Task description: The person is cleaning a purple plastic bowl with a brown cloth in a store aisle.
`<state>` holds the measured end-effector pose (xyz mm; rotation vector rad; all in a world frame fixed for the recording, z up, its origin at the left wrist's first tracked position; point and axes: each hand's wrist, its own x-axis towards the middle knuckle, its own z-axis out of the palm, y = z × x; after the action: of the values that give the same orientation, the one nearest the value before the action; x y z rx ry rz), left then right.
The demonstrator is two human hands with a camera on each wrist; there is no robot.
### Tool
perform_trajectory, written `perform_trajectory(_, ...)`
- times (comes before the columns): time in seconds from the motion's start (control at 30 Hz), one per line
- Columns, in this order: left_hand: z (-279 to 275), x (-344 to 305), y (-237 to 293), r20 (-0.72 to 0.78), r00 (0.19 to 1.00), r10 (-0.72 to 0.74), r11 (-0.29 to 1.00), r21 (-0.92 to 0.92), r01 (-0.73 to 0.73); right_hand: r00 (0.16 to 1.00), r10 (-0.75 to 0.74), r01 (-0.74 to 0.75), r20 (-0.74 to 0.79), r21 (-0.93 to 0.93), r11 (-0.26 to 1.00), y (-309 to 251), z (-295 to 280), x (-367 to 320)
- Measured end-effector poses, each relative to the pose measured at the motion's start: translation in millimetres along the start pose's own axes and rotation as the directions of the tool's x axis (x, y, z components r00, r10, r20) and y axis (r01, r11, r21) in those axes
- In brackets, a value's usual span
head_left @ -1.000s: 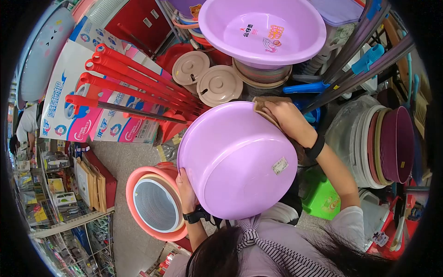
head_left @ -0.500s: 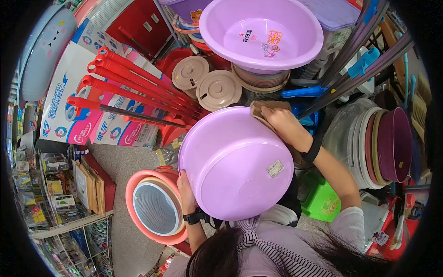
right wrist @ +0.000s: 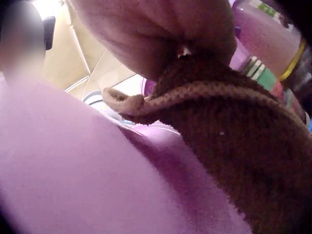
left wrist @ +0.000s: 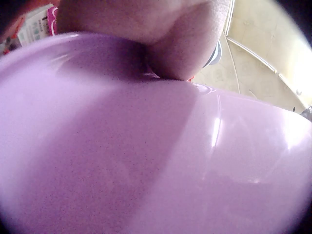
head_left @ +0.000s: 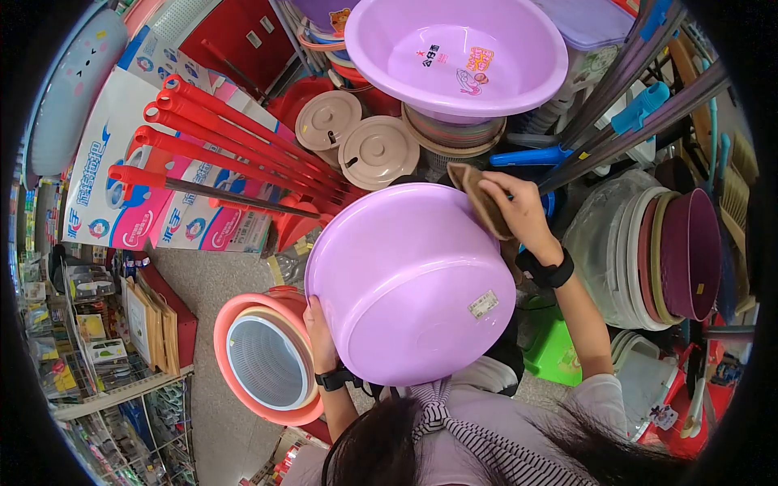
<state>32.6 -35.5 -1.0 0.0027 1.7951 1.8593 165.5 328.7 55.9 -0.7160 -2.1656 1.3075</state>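
Observation:
A purple plastic basin (head_left: 405,283) is held tilted in front of the person, its underside and a small white label facing up. My left hand (head_left: 321,336) grips the basin at its left edge; the left wrist view shows that hand (left wrist: 161,34) against the basin's wall (left wrist: 122,146), with the fingertips hidden. In my right hand (head_left: 523,212) a brown cloth (head_left: 478,198) is pinched at the basin's upper right edge. Seen from the right wrist, the cloth (right wrist: 229,131) hangs from the fingers beside the purple surface (right wrist: 73,161).
Another purple basin (head_left: 462,57) sits on a stack ahead. Red handles (head_left: 235,138) lean at the left near printed cartons (head_left: 105,186). Nested baskets (head_left: 267,360) stand on the floor at lower left. Stacked tubs (head_left: 689,251) and a green stool (head_left: 555,348) are at right.
My right hand has shifted a little to the right along the edge, and more of the brown cloth now stands out from the fingers. My left hand keeps its grip on the basin.

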Motion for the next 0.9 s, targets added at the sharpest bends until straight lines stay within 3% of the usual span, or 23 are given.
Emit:
perform_trajectory(0.07, 4, -1, 3, -0.015, 1.0, 0.002, 1.0, 0.0, -0.002, 0.958, -0.268, 0.277, 0.098, -0.087, 0.957, -2, 5, 2)
perform_trajectory(0.23, 3, -3, 3, -0.04, 0.999, 0.018, 1.0, 0.013, -0.018, 0.91, -0.308, 0.377, 0.276, -0.247, 0.893, -4, 12, 16)
perform_trajectory(0.43, 8, -7, 6, -0.09, 0.996, 0.012, 0.996, 0.09, -0.004, 0.889, -0.07, 0.266, 0.452, -0.388, 0.882, -10, 10, 35)
perform_trajectory(0.57, 5, -8, 1, -0.089, 0.996, -0.009, 0.999, 0.044, 0.013, 0.913, -0.073, 0.227, 0.401, -0.353, 0.908, 8, 18, 29)
perform_trajectory(0.63, 6, -11, -1, -0.076, 0.997, -0.013, 1.0, 0.013, 0.015, 0.924, -0.197, 0.307, 0.328, -0.327, 0.894, 10, 18, 20)
perform_trajectory(0.9, 17, -9, 4, -0.042, 0.999, -0.016, 1.0, 0.02, 0.017, 0.949, -0.111, 0.243, 0.294, -0.464, 0.852, 7, 0, -10)
